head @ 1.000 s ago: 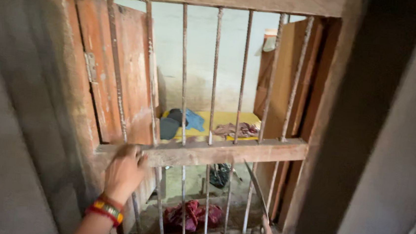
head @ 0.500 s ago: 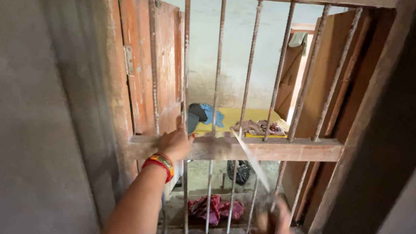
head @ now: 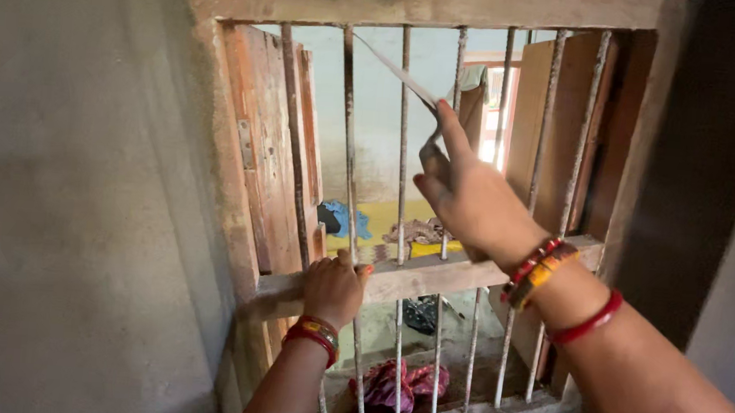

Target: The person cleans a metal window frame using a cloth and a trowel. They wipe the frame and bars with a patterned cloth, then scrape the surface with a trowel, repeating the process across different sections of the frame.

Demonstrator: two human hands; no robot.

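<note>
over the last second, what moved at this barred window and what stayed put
The right hand rose from below the wooden crossbar to the upper bars, carrying the thin flat strip, whose tip now points up left between them. The left hand kept its grip on the crossbar. Shutters stayed open.

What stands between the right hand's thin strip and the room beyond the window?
The vertical metal bars do. The right hand holds the thin strip against them, while the left hand grips the wooden crossbar.

Daylight comes through the barred window (head: 436,221) from the brighter room behind. The near grey wall (head: 61,209) is dim and soft. The raised right hand (head: 465,192) shows slight motion blur.
</note>
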